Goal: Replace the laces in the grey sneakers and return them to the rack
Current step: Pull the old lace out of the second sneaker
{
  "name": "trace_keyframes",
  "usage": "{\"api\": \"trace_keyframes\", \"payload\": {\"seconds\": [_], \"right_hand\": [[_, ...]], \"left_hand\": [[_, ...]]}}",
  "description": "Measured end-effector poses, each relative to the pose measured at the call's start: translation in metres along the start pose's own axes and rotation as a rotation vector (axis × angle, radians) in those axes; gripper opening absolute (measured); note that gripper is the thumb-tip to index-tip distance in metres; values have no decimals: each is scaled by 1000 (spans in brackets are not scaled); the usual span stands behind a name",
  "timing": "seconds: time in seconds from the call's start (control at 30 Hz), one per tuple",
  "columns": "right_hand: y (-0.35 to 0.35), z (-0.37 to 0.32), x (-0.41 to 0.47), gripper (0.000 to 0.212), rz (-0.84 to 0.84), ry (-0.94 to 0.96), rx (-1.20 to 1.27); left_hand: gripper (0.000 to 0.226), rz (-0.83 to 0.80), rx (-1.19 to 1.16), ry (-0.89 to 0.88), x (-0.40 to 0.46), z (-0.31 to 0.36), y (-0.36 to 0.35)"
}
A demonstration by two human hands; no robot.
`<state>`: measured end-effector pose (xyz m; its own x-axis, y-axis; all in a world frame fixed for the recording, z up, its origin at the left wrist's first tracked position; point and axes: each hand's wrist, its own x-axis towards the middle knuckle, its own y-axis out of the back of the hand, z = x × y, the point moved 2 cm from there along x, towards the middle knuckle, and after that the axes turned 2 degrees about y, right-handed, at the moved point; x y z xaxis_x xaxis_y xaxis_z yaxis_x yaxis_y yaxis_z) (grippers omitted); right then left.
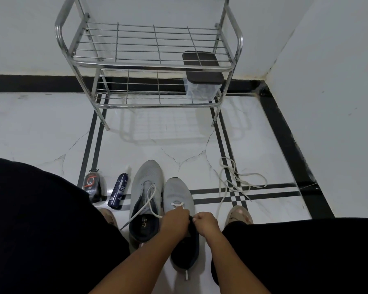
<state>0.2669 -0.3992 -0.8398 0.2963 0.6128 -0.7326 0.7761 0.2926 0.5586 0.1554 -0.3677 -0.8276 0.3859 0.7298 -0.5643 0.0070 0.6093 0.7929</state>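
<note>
Low in the centre of the frame, the left hand (175,219) and the right hand (206,222) meet over the throat of the right-hand grey sneaker (180,200). Both have their fingers curled in a pinch. The left seems to hold the white lace (177,204) where it crosses the lowest eyelets, and the right pinches something dark at the tongue edge or a lace end; exactly what, I cannot tell.

On this shoe only 1 crossing of lace shows near the toe, so lacing here looks barely begun.

Just to its left, touching it, stands the second grey sneaker (146,187). A white lace (150,200) runs loosely through its lower eyelets and trails out toward the lower left, unthreaded higher up and untied. So both shoes seem partly laced at best.

At centre right, well apart from the shoes, a loose lace (235,179) lies tangled on the floor (51,128), probably one of the removed ones.

Left of the shoes stand a dark spray bottle (118,190) and a small dark polish container (91,183).

At top centre, the metal rack (149,66) holds only a lidded clear box (202,81) on its lower shelf. Returning the 2 sneakers is not yet done.
</note>
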Motion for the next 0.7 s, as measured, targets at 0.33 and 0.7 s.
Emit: {"api": "trace_keyframes", "payload": {"seconds": [0.33,0.7], "right_hand": [[11,0,-3,24,95,-86,29],[3,-5,-6,16,48,8,46]], "left_hand": [[49,-100,-806,341,11,-36,25],[24,227,-275,120,11,-17,12]]}}
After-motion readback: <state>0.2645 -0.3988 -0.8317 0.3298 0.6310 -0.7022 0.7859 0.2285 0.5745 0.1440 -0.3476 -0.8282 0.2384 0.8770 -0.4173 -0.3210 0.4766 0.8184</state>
